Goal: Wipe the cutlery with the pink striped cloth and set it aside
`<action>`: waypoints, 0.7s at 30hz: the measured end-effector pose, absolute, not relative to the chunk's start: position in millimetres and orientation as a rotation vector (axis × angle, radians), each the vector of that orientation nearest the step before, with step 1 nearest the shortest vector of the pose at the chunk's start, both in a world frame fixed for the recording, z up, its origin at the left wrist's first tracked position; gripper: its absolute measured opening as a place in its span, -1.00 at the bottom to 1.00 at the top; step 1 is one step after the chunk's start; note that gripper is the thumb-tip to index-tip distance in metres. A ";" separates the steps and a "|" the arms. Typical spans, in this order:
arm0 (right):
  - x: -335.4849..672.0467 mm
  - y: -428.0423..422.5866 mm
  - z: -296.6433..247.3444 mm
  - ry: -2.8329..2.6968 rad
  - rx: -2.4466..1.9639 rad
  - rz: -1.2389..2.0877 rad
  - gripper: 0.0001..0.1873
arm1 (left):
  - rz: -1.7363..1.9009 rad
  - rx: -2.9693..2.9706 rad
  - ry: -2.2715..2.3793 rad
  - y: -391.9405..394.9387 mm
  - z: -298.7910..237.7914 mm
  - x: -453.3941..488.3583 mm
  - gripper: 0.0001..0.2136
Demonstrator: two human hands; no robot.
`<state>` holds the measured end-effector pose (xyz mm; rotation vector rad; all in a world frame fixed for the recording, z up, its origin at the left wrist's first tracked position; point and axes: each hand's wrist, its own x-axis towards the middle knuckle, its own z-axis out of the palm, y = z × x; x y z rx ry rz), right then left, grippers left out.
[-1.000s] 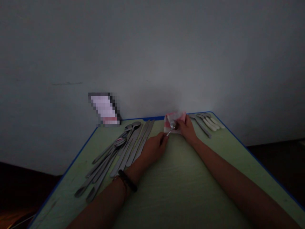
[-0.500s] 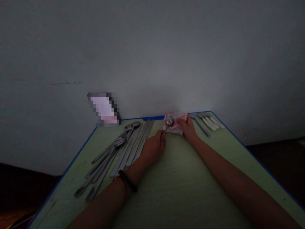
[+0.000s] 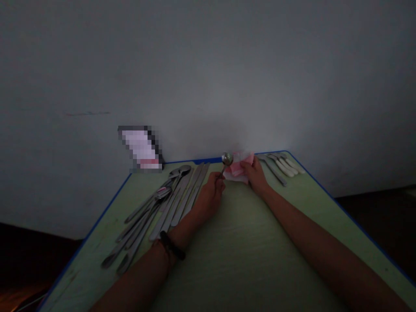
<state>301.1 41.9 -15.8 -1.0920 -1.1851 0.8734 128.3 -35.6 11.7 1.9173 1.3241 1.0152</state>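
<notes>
My left hand [image 3: 210, 197] is closed round the handle of a metal spoon [image 3: 226, 159], whose bowl stands raised at the far side of the green table [image 3: 247, 251]. My right hand [image 3: 255, 174] grips a pink and white cloth [image 3: 239, 166] lying just right of the spoon's bowl. A dark band sits on my left wrist. The light is dim.
Several long metal knives and spoons [image 3: 162, 206] lie in a row on the left of the table. Several white-handled utensils [image 3: 282, 165] lie at the far right corner. A blurred-out card [image 3: 141, 148] leans against the grey wall behind. Blue edging runs round the table.
My left hand has lifted the spoon off the cloth, so its bowl now stands higher and further left. My right hand stays on the cloth.
</notes>
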 end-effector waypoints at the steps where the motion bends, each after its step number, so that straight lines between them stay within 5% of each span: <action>1: 300.8 41.7 -15.8 -1.189 -1.080 0.879 -0.64 | 1.006 1.930 1.342 -35.0 12.0 128.8 -0.79; 21: 301.1 41.9 -15.9 -1.169 -1.035 0.938 -0.62 | 0.931 1.654 1.142 -37.3 6.4 131.2 -0.81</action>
